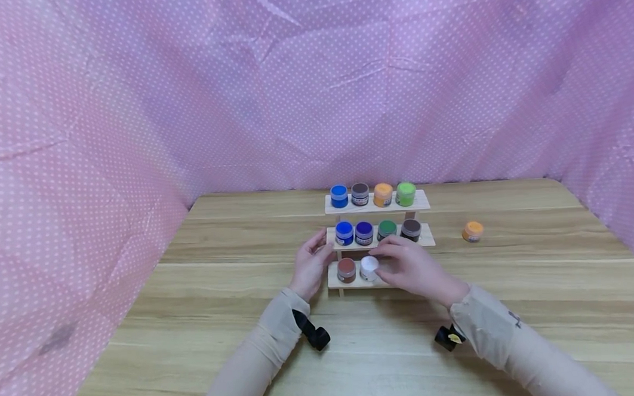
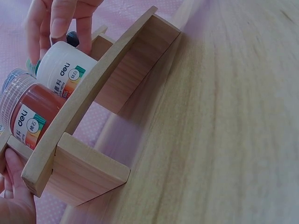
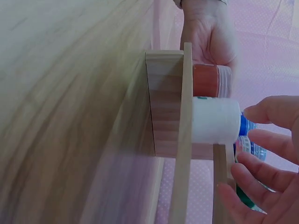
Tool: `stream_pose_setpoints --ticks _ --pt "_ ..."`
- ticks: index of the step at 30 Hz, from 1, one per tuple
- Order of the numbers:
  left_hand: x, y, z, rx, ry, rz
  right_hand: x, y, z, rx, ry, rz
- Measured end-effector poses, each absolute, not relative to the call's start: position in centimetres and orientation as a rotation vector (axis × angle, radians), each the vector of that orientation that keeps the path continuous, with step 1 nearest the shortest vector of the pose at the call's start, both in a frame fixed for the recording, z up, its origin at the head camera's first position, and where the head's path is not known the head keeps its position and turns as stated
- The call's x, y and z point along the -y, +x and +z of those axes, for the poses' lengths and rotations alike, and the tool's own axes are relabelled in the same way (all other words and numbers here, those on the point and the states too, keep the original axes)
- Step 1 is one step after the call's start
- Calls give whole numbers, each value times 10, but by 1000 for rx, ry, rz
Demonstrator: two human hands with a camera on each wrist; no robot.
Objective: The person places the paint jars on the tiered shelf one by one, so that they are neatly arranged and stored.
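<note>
A wooden three-tier rack [image 1: 426, 235] carries small paint jars. My left hand [image 1: 311, 264] grips its left end at the middle tier, thumb in front; the other fingertips are partly hidden. On the lowest tier stand a reddish-brown paint jar [image 2: 39, 109] and, beside it, a white paint jar [image 3: 215, 120], both upright. My right hand [image 1: 414, 267] is at the white jar, its fingers [image 3: 264, 170] spread and loosely bent around the lid end. In the right wrist view a small gap shows between these fingertips and the white jar.
Blue, purple, green and dark brown jars line the middle tier [image 1: 330, 239]. Blue, dark brown, orange and light green jars stand on the top tier [image 1: 423, 201]. A lone orange jar [image 1: 473, 231] sits on the wooden table [image 1: 194, 324] right of the rack. Pink dotted cloth [image 1: 311, 90] hangs behind.
</note>
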State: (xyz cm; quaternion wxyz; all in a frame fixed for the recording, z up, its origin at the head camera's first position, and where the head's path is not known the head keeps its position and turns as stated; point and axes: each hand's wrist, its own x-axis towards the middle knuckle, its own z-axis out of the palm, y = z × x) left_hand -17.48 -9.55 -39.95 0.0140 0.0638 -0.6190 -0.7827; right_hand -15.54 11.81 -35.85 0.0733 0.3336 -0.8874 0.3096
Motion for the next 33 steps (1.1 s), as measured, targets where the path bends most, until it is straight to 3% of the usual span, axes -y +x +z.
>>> stream_pose_setpoints --ticks 33 --pt "94 -177 -404 1895 199 -2445 -182 -155 -373 2468 944 844"
